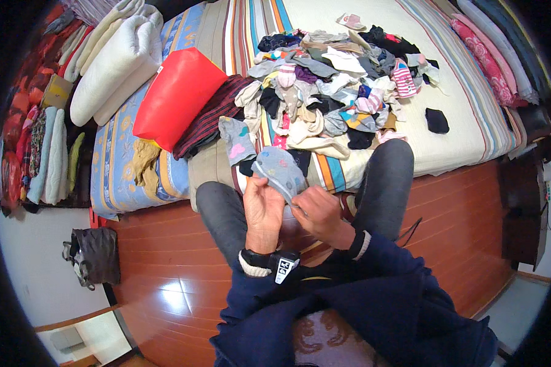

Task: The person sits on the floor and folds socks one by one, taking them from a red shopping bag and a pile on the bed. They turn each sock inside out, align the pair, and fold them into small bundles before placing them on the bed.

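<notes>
Between my hands, over the bed's front edge, is a grey sock with coloured dots [279, 169]. My left hand [262, 208] grips its lower left side with thumb and fingers. My right hand [319, 213] pinches the sock's lower edge. Just beyond it lies a grey sock with pink and green patches [237, 140]. A large heap of mixed socks [317, 87] spreads over the bed behind. In the heap's right part is a pink-and-white striped sock [403, 79]. A folded black sock [436, 120] lies apart on the right, and a small pink-and-white sock [351, 21] at the top.
A red bag [179, 96] rests left of the heap on dark red-and-black striped cloth [220, 110]. Tan cloth [146, 167] lies near the bed's left front edge. Folded white quilts [119, 64] stand at upper left. A dark bag [95, 254] is beside the left wall.
</notes>
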Motion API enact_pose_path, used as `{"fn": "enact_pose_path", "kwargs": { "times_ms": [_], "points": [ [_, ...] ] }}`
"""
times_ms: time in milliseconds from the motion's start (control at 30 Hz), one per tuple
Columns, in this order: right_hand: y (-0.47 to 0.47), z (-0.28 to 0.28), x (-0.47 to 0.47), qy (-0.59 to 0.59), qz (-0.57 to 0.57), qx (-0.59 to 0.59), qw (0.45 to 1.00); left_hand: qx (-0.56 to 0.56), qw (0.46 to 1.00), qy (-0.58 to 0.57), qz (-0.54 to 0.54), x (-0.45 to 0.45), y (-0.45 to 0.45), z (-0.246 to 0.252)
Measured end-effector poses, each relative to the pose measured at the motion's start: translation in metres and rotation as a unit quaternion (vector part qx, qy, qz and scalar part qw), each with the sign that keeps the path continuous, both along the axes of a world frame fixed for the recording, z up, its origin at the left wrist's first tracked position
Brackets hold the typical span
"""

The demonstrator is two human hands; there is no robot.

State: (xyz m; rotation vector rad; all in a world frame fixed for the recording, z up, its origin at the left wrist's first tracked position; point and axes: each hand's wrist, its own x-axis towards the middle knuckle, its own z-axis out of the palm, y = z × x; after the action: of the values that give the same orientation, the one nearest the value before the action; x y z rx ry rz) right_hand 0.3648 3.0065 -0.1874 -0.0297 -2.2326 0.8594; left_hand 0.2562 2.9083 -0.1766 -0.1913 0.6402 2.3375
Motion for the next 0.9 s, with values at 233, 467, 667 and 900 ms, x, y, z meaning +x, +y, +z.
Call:
{"fn": "enact_pose_path", "kwargs": {
  "times_ms": [233,467,667,900],
  "points": [
    [-0.003,-0.007,0.003,0.094,0.033,-0.053,0.994,-0.061,0.992,0.105,-0.028,0.016,0.015,0.004],
    [0.023,0.023,0.013,0.006,-0.007,-0.094,0.996,-0.136,0.972,0.184,-0.053,0.012,0.005,0.005],
    [0.038,0.022,-0.008,-0.112,0.047,-0.415,0.902,-0.214,0.926,0.287,-0.123,0.029,0.009,0.009],
    [0.025,0.007,-0.008,-0.041,-0.033,-0.489,0.871,-0.495,0.684,0.532,-0.060,0.026,0.011,0.024]
  ]
}}
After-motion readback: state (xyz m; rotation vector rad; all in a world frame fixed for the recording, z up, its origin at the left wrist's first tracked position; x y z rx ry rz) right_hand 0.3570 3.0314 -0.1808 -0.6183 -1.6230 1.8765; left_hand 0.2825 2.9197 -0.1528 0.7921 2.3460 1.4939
